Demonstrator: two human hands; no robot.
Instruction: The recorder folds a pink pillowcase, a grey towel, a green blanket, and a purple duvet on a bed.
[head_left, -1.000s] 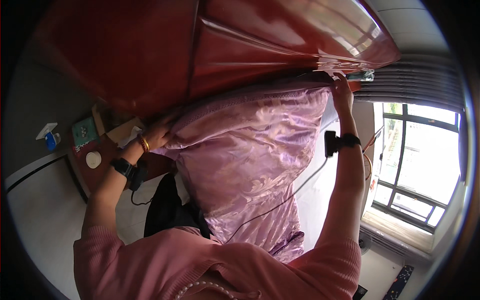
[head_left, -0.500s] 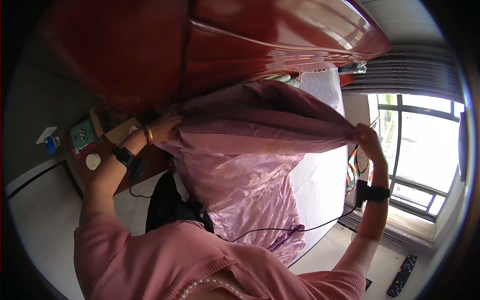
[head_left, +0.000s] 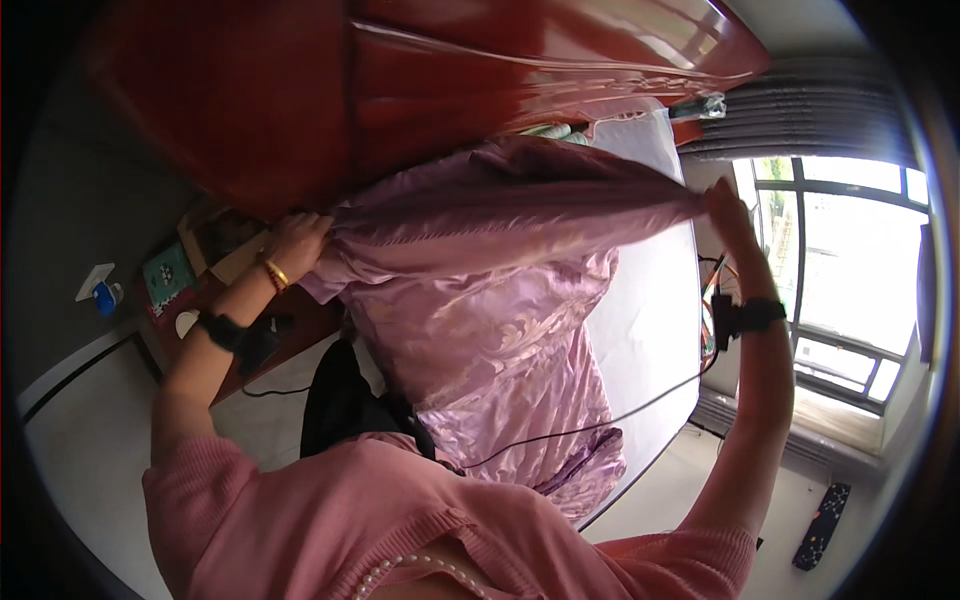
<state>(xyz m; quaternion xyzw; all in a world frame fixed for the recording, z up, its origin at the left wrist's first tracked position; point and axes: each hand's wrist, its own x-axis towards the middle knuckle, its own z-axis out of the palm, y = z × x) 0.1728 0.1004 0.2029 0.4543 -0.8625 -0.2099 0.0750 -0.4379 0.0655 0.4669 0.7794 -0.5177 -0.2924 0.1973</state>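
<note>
A shiny mauve satin duvet cover [head_left: 480, 345] with a woven leaf pattern lies across the bed and hangs toward me. My left hand [head_left: 300, 243] is closed on its far left corner, beside the red headboard. At the far right, my right hand [head_left: 728, 212] grips the other corner, with the cloth bunched at the fingers. Between the two hands the upper edge is lifted and stretched into long folds. Both wrists wear black bands with small devices, and a dark cable runs across the cover toward the right one.
The glossy red headboard [head_left: 540, 60] rises beyond the cover. A white mattress [head_left: 645, 345] shows on the right. At left, a brown bedside table [head_left: 300, 325] bears an open cardboard box [head_left: 235, 265] and a green box [head_left: 167, 272]. A window [head_left: 850, 260] with grey curtains [head_left: 800, 110] is at right.
Both hands have moved up and away from me, the left one also slightly leftward. The cover's lifted edge has risen with them and is drawn tauter, narrowing toward the right hand.
</note>
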